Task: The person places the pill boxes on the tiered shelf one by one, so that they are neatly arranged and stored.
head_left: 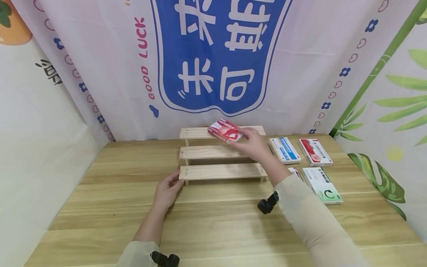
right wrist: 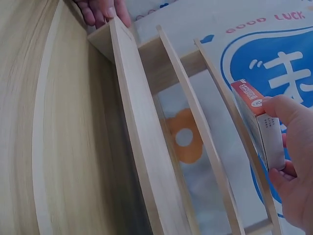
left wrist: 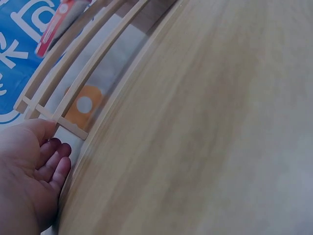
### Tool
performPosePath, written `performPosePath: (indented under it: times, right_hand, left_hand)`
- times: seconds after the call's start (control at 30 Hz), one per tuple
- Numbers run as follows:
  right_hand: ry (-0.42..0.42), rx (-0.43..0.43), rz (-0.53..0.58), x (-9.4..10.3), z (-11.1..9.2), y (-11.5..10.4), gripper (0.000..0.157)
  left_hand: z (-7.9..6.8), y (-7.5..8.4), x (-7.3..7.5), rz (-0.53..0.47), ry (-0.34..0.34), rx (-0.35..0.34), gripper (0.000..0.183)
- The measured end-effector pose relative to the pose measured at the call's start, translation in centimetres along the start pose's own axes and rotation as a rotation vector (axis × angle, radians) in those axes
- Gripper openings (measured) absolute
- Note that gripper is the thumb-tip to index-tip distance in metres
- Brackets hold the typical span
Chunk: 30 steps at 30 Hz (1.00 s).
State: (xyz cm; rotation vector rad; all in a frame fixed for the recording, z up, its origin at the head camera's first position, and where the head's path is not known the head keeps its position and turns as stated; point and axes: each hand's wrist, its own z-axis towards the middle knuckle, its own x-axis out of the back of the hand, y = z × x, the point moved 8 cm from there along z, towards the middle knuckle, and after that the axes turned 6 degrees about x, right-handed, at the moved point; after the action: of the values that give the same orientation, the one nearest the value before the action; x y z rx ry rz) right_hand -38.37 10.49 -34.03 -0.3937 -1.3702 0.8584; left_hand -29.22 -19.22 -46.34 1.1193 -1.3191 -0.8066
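Observation:
A three-tier wooden step rack [head_left: 220, 172] stands on the table near the back curtain. My right hand [head_left: 251, 144] grips a red and white medicine box [head_left: 222, 129] by its right end, at the top tier. Whether the box touches that tier I cannot tell. In the right wrist view the thumb and fingers pinch opposite edges of the medicine box [right wrist: 270, 139]. My left hand [head_left: 168, 191] holds the left end of the lowest tier; in the left wrist view its thumb lies against the wooden rack [left wrist: 73, 128] and the other fingers curl.
Right of the rack lie several medicine boxes: a blue and white one [head_left: 284, 150], a red and white one [head_left: 315, 152], a green and white one [head_left: 322, 185], and one [head_left: 295, 172] partly hidden by the right forearm. A printed curtain [head_left: 126, 92] hangs behind the table [head_left: 213, 222].

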Motion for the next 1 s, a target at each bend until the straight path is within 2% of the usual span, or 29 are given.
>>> performPosePath:
  times: [0.27,0.47,0.6,0.83,1.0]
  right_hand:
    - [-0.031,0.038,-0.011,-2.8,1.3,-2.1,0.076]
    - [-0.060,0.052,-0.059,-3.9,1.7,-3.0,0.076]
    - [-0.024,0.033,-0.065,-3.7,1.8,-3.0,0.071]
    - [0.064,0.017,-0.095,-3.6,2.0,-2.7,0.050]
    - [0.100,0.030,-0.125,-3.9,2.4,-2.9,0.046]
  left_hand:
    - [0.0,0.0,0.2,-0.012,0.005,-0.012,0.044]
    - [0.0,0.0,0.2,-0.018,0.002,-0.013,0.044]
    - [0.0,0.2,0.2,-0.022,0.002,-0.016,0.044]
    - [0.0,0.0,0.1,-0.015,0.006,-0.004,0.044]
    - [0.0,-0.1,0.1,-0.009,0.010,0.005,0.044]
